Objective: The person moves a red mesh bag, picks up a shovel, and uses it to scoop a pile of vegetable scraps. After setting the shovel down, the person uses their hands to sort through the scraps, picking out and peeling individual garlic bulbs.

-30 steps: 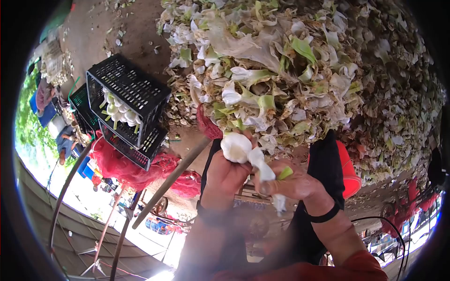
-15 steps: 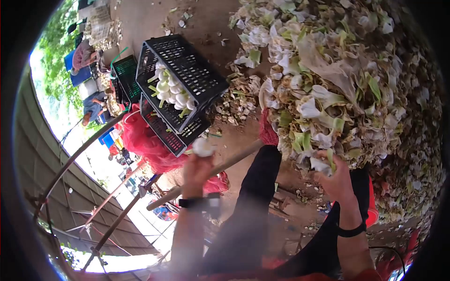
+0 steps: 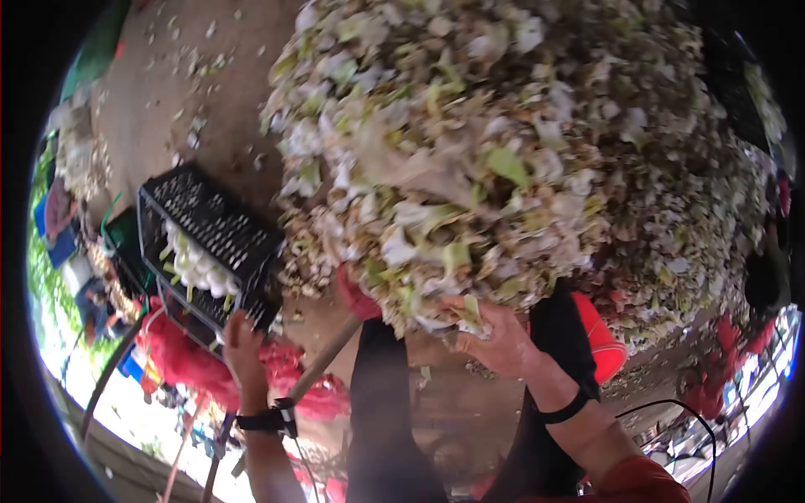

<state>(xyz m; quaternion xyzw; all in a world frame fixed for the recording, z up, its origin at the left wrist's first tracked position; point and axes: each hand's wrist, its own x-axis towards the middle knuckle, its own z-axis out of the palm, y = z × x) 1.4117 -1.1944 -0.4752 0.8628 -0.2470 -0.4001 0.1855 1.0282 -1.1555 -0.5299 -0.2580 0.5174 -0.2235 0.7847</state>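
My left hand (image 3: 244,348) is raised beside a black plastic crate (image 3: 222,222), its fingers stretched and apart, and I see nothing held in it. White garlic bulbs (image 3: 199,267) with cut green stems lie inside that crate. My right hand (image 3: 499,339) is at the near edge of a large heap of garlic peels (image 3: 470,168). Its fingers are curled around a pale green-and-white garlic peel (image 3: 472,315); anything deeper in the grip is hidden. A dark band is on each wrist.
Red mesh sacks (image 3: 189,356) lie beyond my left hand, beside the stacked crates. A wooden pole (image 3: 323,359) slants between my left arm and knee. A bright red object (image 3: 597,339) is beside my right leg. Other people (image 3: 60,210) sit at far left.
My view has swung right, so heap and crates appear further left. My left hand held a white garlic bulb before; now it is off the hand. My right hand stays at the heap's edge.
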